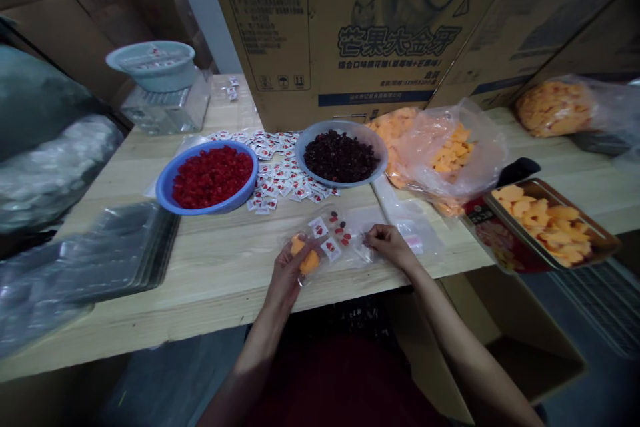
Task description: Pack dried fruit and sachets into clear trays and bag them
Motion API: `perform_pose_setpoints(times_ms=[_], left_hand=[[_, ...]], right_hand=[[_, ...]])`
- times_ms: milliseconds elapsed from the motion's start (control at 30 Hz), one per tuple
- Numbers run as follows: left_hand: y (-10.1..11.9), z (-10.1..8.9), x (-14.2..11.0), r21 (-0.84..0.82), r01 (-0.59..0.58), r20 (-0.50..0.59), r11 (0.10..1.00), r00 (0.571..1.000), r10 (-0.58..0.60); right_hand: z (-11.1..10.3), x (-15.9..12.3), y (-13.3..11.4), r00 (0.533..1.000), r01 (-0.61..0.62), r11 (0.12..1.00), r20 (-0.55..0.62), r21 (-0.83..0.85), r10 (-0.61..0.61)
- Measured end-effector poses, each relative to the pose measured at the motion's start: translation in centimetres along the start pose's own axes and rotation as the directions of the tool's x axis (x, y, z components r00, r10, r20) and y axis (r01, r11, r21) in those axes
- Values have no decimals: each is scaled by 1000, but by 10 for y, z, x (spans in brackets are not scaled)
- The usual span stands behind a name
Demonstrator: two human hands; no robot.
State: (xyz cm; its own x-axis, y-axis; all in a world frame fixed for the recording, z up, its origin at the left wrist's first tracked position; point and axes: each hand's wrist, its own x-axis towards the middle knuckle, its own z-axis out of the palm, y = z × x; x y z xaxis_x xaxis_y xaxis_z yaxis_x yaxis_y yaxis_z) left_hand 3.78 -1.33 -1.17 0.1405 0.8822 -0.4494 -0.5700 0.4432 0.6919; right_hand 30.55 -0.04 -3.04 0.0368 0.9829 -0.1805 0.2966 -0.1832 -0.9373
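Observation:
Near the front edge of the table, my left hand (pixel 290 267) is closed around one end of a clear plastic bag (pixel 350 220). Orange pieces (pixel 306 255) show under its fingers. Two small white sachets (pixel 325 239) with red print and several red and dark dried fruits (pixel 341 230) lie farther along the bag; whether all are inside it I cannot tell. My right hand (pixel 389 243) pinches the bag's other end, fingertips pressed together. Behind them stand a blue bowl of red dried fruit (pixel 213 177), a bowl of dark dried fruit (pixel 341 157) and a pile of sachets (pixel 285 177).
Stacked clear plastic trays (pixel 125 247) lie left. An open bag of orange pieces (pixel 453 150) and a tin (pixel 595 250) of orange slices are at right, the tin by the table edge. Large cartons (pixel 320 7) wall the back. A pale blue basin (pixel 165 77) stands back left.

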Motion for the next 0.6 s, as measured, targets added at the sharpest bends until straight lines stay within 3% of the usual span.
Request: perform_pose_setpoints(times_ms=[100, 233, 400, 600], left_hand=[[-10, -1, -10, 50, -25, -5, 998, 1000, 26], [-18, 0, -22, 108, -16, -4, 994, 1000, 17], [-19, 4, -19, 176, -15, 32, 984, 999, 10], [-18, 4, -15, 207, 13, 76, 978, 997, -30]], right_hand=[[6, -11, -6, 987, 53, 997, -146, -51, -60], [24, -26, -16, 961, 100, 977, -235, -189, -144], [42, -29, -18, 920, 119, 839, -258, -531, -294], [42, -15, -14, 921, 105, 751, -220, -652, -321]])
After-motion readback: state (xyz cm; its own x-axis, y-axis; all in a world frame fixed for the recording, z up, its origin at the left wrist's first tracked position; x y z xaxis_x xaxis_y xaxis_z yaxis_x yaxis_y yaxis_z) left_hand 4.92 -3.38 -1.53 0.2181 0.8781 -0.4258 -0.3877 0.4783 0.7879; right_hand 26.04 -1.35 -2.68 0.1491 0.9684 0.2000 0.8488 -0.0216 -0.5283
